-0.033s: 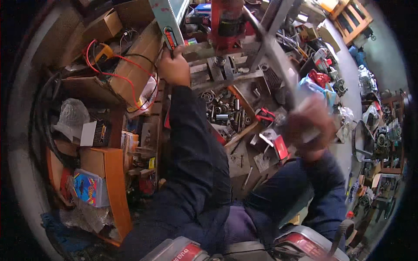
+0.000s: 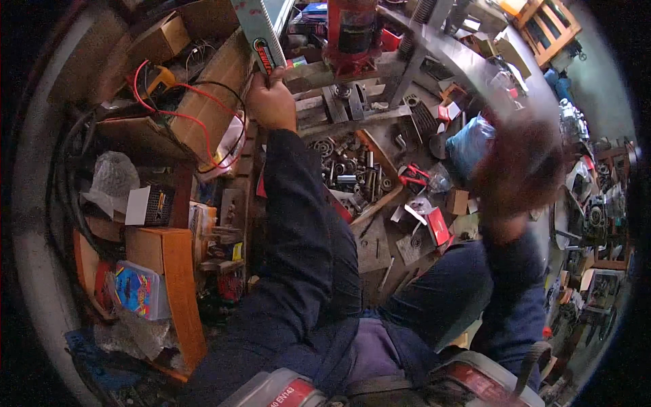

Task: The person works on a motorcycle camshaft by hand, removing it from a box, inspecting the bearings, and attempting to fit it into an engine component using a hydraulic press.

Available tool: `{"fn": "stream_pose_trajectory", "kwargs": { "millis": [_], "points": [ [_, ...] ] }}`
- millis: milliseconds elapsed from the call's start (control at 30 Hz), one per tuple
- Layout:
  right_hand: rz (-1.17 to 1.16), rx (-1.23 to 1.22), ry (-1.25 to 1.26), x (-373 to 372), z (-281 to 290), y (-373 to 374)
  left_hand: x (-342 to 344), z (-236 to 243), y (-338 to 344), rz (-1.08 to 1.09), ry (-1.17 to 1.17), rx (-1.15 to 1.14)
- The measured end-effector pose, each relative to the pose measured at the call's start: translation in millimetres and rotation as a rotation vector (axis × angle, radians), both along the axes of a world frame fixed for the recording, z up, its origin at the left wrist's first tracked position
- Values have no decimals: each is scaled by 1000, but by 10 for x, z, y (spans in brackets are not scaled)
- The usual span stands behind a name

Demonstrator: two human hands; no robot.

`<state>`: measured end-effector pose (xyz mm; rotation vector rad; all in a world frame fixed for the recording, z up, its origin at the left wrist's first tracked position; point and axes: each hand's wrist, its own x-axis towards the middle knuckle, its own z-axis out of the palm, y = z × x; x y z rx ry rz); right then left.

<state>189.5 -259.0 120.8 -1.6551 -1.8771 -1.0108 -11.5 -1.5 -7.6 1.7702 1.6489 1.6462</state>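
At the top, a red hydraulic press cylinder stands in a grey steel frame above a metal block on crossbars. My left hand is closed round the frame's left post, just below its sticker. A long metal lever, blurred, runs from beside the cylinder down to my right hand, which grips it and is smeared by motion. Below the press, a shallow wooden box holds several metal rings, pins and fittings. A red tool and an open red-and-white carton lie beside it.
Cardboard boxes, a yellow meter with looped leads and a clear plastic case crowd the left. Engine parts fill the right side, with a wooden crate at top right and a blue bag right of the press.
My right hand and the lever have swung to the right, uncovering more beside the red-and-white carton. My left hand stays on the post.
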Motion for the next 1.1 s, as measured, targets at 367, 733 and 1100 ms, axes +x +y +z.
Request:
{"fn": "stream_pose_trajectory", "kwargs": {
  "millis": [367, 733, 1100],
  "points": [
    [293, -524, 427, -271, -624, -370, 246, 115, -85, -206, -199, -107],
    [-47, 92, 9, 78, -115, 69, 7, 127, -25, -105, -233, -96],
    [-285, 275, -418, 278, 1356, 727, 54, 56, 29, -124, -227, -103]
  ]
}}
